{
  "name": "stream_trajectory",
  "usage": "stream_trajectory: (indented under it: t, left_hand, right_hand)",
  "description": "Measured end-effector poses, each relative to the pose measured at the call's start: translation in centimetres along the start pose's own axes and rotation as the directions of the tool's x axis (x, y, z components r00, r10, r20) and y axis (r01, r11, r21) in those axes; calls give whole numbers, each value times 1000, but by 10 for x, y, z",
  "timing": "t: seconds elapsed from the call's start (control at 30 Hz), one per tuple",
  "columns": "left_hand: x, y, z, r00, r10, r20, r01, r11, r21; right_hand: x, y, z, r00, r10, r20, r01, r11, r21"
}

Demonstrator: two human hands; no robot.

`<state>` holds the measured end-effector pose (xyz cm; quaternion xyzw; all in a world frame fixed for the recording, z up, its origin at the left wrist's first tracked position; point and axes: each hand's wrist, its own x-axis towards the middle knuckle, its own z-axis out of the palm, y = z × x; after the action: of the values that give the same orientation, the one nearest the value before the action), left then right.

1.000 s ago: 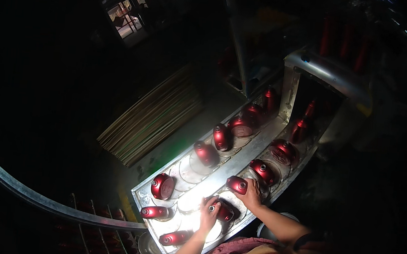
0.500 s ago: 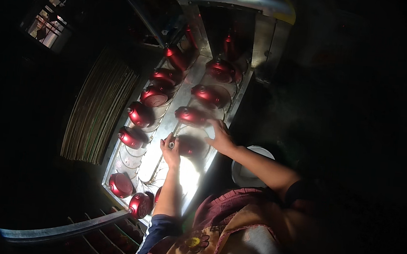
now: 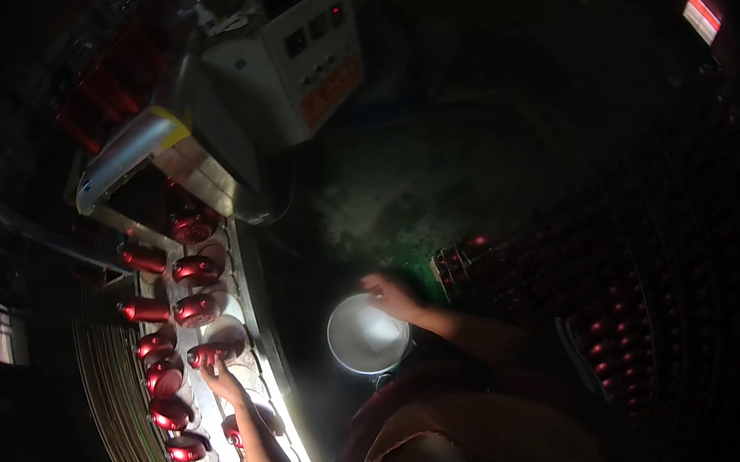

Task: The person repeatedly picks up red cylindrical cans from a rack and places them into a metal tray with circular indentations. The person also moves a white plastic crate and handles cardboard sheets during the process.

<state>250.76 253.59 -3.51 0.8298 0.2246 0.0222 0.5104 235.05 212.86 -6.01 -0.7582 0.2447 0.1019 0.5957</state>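
My left hand (image 3: 220, 379) reaches over the conveyor at the lower left. Its fingers are closed around a glossy red, rounded bottle-like piece (image 3: 207, 355), which sits on the near lane. More red pieces of this kind stand close by, among them one just beyond it (image 3: 197, 311) and one in the far-side lane (image 3: 164, 380). My right hand (image 3: 395, 298) is off the conveyor, above the far rim of a white bucket (image 3: 366, 342). Its fingers look bent but are blurred, and I cannot make out anything in them.
The conveyor's metal edge (image 3: 264, 332) runs between the pieces and the bucket. A metal hood (image 3: 132, 155) spans its far end, next to a pale control box (image 3: 293, 54). Stacked flat sheets (image 3: 101, 383) stand to the left. Several rows of red pieces (image 3: 613, 343) fill the right side.
The view has swung to the right, bringing the control box and right-side rows into sight. My right hand has left the conveyor for the bucket; my left hand is now on a red piece.
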Motion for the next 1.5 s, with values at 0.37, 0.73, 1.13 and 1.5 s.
stream_trajectory:
  t: [0.37, 0.73, 1.13, 1.5]
  left_hand:
    - [-43, 199, 397, 198, -23, 980, 210, 978, -19]
    - [-14, 245, 487, -403, -309, 861, -329, 927, 179]
    - [-323, 122, 355, -471, -6, 882, -555, 779, -291]
    - [-447, 8, 369, -497, 262, 827, -653, 515, -556]
  right_hand:
    - [-112, -65, -223, 485, 472, -737, -301, 881, 366]
    - [-95, -84, -138, -41, 518, -854, -623, 655, 427]
    - [-311, 84, -94, 206, 522, -827, -317, 836, 448]
    - [-205, 139, -83, 184, 292, -939, -489, 855, 170]
